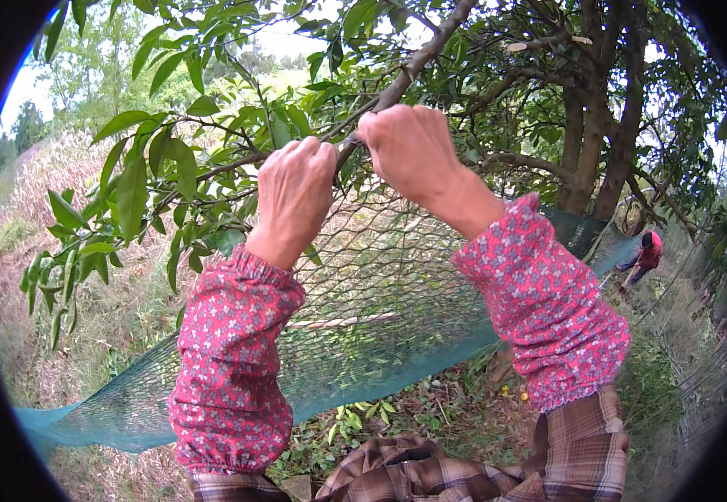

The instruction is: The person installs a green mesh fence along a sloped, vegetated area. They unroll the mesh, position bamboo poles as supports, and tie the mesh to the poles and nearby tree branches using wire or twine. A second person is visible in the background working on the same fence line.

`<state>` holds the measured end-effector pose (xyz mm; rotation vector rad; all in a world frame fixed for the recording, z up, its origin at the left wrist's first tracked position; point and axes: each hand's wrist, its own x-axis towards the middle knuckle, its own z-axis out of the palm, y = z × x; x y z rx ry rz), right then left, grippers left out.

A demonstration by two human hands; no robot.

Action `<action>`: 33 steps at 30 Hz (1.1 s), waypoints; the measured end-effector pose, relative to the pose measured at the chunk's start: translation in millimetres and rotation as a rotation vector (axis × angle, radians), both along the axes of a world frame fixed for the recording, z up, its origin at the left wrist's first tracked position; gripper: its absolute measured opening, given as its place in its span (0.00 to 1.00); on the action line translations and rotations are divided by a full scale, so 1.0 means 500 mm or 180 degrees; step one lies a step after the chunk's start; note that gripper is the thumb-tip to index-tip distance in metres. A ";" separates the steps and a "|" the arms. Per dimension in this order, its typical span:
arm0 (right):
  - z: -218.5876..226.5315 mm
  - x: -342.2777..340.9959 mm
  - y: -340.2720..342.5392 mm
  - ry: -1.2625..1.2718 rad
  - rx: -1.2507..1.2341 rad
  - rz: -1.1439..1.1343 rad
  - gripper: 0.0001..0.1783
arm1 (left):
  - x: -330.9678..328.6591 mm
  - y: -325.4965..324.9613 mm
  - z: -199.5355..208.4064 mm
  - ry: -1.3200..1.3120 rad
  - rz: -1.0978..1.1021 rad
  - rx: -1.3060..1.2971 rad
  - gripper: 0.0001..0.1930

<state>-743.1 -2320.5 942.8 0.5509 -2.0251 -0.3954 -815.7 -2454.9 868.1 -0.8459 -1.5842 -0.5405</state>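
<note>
1. both hands were up on the same thin branch (397, 84), which ran diagonally up to the right through the leaves.
2. left hand (295, 191) had its fingers wrapped shut around the lower stretch, right hand (409, 151) clamped just above it, nearly touching. looked like a two-handed grip for pulling or shaking.
3. green net (363, 335) hung stretched underneath, probably there to catch whatever dropped.
4. floral sleeve covers (229, 360) over both forearms, likely against scratches.
5. another person in red (647, 255) stood well off by the trunk (585, 159).
</note>
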 end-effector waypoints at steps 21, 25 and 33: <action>0.127 0.035 -0.034 -0.0322 0.0176 0.1146 0.06 | 0.096 0.060 0.058 -0.0323 0.0144 0.0128 0.03; 0.023 0.097 0.001 -0.0947 -0.1070 0.0369 0.05 | 0.045 -0.019 0.152 -0.1160 -0.0468 -0.0258 0.08; -0.092 -0.051 -0.055 -0.0302 -0.0612 -0.0323 0.03 | 0.025 0.023 0.225 -0.1366 -0.0297 -0.0831 0.08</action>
